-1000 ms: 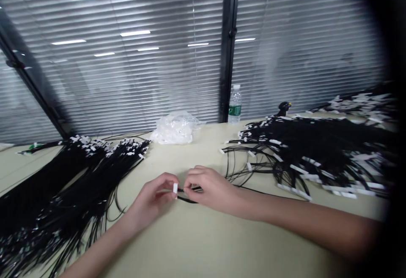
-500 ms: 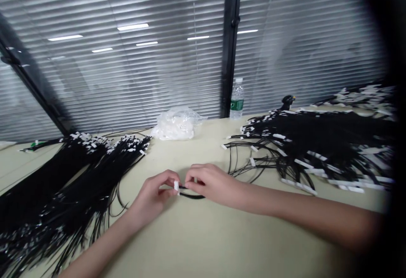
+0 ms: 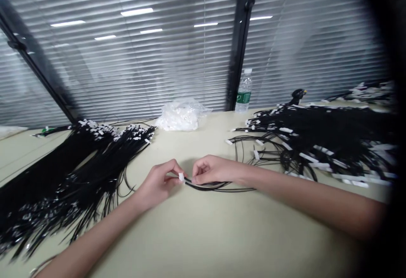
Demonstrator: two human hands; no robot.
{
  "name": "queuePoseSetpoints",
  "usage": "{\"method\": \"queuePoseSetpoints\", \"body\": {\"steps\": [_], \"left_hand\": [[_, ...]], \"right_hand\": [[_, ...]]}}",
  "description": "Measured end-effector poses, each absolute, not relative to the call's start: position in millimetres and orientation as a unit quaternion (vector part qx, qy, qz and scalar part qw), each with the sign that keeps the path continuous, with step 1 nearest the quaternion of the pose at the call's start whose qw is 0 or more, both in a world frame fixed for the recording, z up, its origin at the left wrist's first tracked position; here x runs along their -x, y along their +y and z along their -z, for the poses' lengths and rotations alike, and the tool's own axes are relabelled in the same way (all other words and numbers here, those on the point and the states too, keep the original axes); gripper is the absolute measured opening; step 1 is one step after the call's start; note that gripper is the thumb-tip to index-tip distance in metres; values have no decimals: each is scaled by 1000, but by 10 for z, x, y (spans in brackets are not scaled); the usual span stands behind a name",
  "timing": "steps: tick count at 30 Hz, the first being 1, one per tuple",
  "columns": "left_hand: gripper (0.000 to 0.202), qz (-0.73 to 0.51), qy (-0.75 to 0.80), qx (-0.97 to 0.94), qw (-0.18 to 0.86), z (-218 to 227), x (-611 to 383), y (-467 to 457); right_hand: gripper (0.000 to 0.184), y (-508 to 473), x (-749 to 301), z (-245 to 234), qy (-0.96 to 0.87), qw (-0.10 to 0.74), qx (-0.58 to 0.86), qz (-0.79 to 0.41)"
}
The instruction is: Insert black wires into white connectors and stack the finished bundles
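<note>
Since a second ago more of the thin black cable (image 3: 222,186) has come out from under the right hand (image 3: 212,170). Then only a short bend showed between the two hands; now a few flat loops lie on the worktop (image 3: 203,240) and run to the right beside the right wrist. The small white connector (image 3: 181,177) has stayed between the fingertips of the left hand (image 3: 157,183), so I judge that the work on this cable end goes on and is not finished. Both hands rest low near the middle of the worktop, with the forearms coming from the near edge and the fingers curled. The left hand pinches the connector, and the right hand pinches the cable just beside it. A straight bundle of cables (image 3: 72,164) lies toward the left edge, and a loose heap of cables (image 3: 320,136) toward the right edge.
</note>
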State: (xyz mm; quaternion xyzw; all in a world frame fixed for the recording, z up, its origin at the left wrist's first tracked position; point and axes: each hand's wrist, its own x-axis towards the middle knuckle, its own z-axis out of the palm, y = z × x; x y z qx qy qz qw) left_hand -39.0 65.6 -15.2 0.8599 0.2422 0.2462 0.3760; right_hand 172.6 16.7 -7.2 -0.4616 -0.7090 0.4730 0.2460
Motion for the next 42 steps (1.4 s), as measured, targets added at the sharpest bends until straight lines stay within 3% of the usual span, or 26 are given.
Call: {"method": "queuePoseSetpoints", "body": {"steps": [8, 17, 34, 42], "left_hand": [[7, -256, 225, -858, 384, 165, 362, 634], [7, -259, 219, -856, 391, 159, 358, 652], [8, -255, 236, -833, 430, 196, 330, 681], [7, -263, 245, -826, 435, 190, 333, 696]], "right_hand": [[10, 113, -1649, 124, -715, 261, 487, -429], [14, 161, -1651, 145, -705, 273, 487, -437], [14, 80, -1678, -24, -728, 185, 489, -443], [14, 76, -1658, -67, -734, 224, 509, -390]]}}
